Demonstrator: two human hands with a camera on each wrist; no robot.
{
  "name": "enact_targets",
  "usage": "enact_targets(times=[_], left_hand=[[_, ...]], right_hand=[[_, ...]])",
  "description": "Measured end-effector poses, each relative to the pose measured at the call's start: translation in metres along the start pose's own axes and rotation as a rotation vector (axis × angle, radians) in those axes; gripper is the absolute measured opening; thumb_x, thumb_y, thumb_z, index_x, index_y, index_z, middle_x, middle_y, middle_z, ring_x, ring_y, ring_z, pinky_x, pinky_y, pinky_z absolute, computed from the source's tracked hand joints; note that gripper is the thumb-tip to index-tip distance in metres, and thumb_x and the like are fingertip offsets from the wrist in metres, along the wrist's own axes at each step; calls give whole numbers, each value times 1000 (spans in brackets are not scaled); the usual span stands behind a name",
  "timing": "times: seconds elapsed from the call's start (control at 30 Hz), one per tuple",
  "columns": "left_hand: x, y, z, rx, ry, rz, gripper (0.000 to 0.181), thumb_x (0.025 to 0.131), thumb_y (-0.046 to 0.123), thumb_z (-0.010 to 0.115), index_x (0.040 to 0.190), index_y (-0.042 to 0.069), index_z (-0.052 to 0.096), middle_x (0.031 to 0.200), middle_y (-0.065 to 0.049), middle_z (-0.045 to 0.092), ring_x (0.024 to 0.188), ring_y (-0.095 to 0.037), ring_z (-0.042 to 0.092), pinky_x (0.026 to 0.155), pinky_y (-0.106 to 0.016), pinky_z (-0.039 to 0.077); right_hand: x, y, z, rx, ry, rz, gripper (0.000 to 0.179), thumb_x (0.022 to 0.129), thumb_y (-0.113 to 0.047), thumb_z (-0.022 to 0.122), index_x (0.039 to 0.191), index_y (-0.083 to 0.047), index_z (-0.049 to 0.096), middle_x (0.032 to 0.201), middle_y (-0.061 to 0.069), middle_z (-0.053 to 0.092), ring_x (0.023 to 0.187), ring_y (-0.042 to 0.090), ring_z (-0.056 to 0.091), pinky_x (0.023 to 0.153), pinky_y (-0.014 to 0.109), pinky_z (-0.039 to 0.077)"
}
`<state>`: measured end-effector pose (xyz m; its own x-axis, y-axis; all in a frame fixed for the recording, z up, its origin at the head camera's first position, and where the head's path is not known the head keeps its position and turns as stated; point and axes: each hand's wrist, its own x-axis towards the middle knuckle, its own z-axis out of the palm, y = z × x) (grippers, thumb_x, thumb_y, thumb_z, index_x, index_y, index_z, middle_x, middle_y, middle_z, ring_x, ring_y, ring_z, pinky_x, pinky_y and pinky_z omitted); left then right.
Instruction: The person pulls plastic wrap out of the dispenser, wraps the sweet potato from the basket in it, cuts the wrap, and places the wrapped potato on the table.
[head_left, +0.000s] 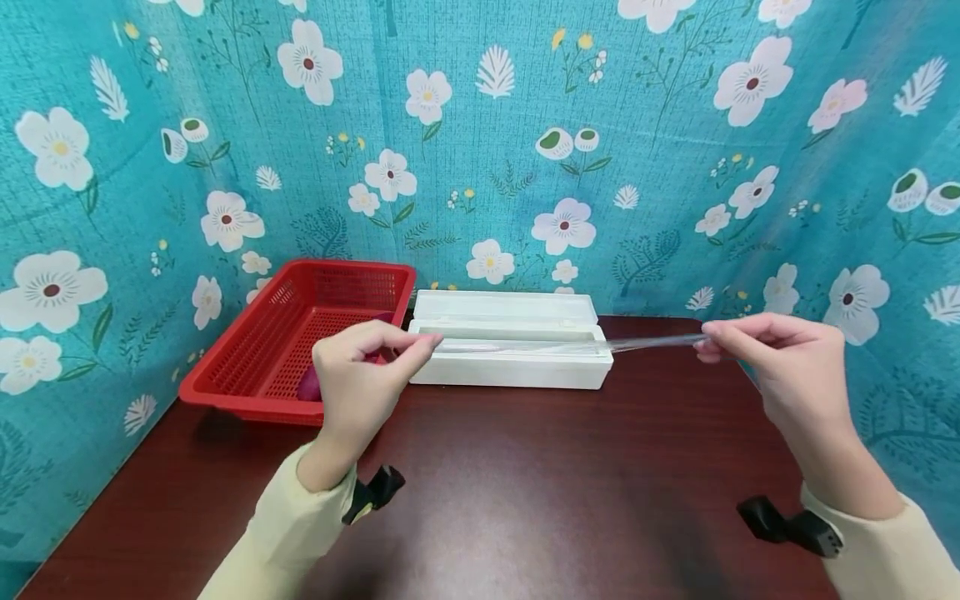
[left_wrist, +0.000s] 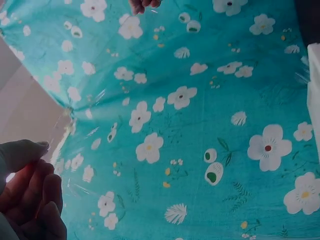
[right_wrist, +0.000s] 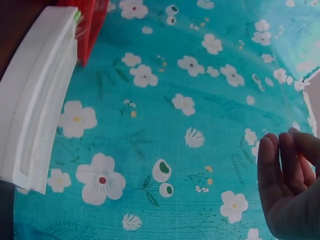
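A sheet of clear plastic wrap is stretched between the two hands, level and just above an open white wrap box. My left hand pinches the sheet's left end between thumb and forefinger, in front of the box's left end. Farther out to the right, my right hand pinches the other end, past the box's edge. In the left wrist view, the left hand holds the film, which shows as faint glints over the curtain. The box's lid stands raised at the back.
At the left stands a red plastic basket with purple items in it, partly behind the left hand. The dark brown table carries everything. A blue-green flowered curtain closes off the back and sides.
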<state>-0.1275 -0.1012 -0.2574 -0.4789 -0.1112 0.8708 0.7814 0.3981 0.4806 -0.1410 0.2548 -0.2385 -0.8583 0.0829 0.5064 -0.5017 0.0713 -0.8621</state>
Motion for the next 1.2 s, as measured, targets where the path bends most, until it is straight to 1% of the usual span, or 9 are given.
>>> enact_targets(times=[0.23, 0.4, 0.57, 0.73, 0.83, 0.97, 1.07, 1.13, 1.2], left_hand=[[-23, 8, -10, 5, -50, -68, 13, 62, -1, 79, 72, 3, 71, 70, -4, 66, 56, -10, 54, 50, -18, 39], [-41, 11, -19, -7, -89, -48, 11, 63, 2, 79, 69, 7, 70, 66, -2, 65, 55, -7, 53, 51, -17, 40], [-62, 12, -25, -45, -130, -90, 10, 67, 12, 78, 68, 8, 69, 66, 1, 64, 54, -5, 52, 48, -16, 40], [-88, 9, -29, -50, -168, -164, 12, 68, 14, 78, 67, 7, 68, 64, 2, 64, 53, -3, 51, 47, -16, 42], [-105, 7, -31, -39, -194, -210, 18, 64, 5, 79, 80, 7, 69, 61, 6, 61, 51, -2, 50, 45, -16, 41], [-126, 4, -35, -21, -263, -335, 42, 59, -3, 79, 97, 8, 66, 56, 12, 56, 46, -1, 46, 41, -16, 38], [-138, 1, -38, 6, -352, -447, 42, 59, 1, 80, 98, 8, 67, 55, 15, 55, 46, -1, 44, 42, -18, 39], [-145, -2, -41, 16, -435, -534, 41, 61, 6, 80, 99, 8, 67, 55, 15, 55, 47, 0, 44, 43, -20, 40], [-150, -6, -44, 13, -522, -575, 41, 63, 8, 79, 102, 4, 65, 56, 14, 55, 47, 0, 44, 44, -21, 42]], right_hand=[[-24, 0, -13, -205, -149, 61, 11, 77, 8, 63, 88, 6, 66, 71, 6, 66, 62, 14, 63, 61, 17, 49], [-39, 4, -21, -324, -394, 35, 25, 76, 15, 60, 97, 1, 64, 67, 7, 63, 60, 16, 60, 59, 21, 49], [-50, 16, -27, -251, -655, 70, 55, 77, 16, 57, 125, -10, 51, 65, 5, 61, 60, 17, 59, 57, 27, 49], [-66, 39, -26, -26, -853, 169, 60, 79, 17, 53, 132, -11, 44, 63, 8, 59, 59, 19, 59, 55, 33, 50], [-77, 55, -22, 100, -935, 247, 59, 80, 16, 52, 133, -10, 43, 59, 15, 54, 57, 22, 58, 59, 38, 51], [-91, 73, -18, 178, -982, 393, 59, 82, 12, 53, 131, -19, 45, 57, 22, 47, 55, 21, 57, 64, 42, 51], [-100, 85, -15, 203, -987, 473, 61, 82, 9, 54, 131, -25, 43, 56, 25, 43, 56, 17, 59, 65, 43, 50], [-106, 94, -12, 210, -988, 496, 66, 81, 9, 55, 137, -16, 34, 56, 26, 43, 56, 13, 59, 61, 43, 51], [-112, 101, -9, 202, -978, 524, 72, 79, 8, 57, 141, -4, 21, 56, 27, 44, 56, 12, 59, 57, 43, 51]])
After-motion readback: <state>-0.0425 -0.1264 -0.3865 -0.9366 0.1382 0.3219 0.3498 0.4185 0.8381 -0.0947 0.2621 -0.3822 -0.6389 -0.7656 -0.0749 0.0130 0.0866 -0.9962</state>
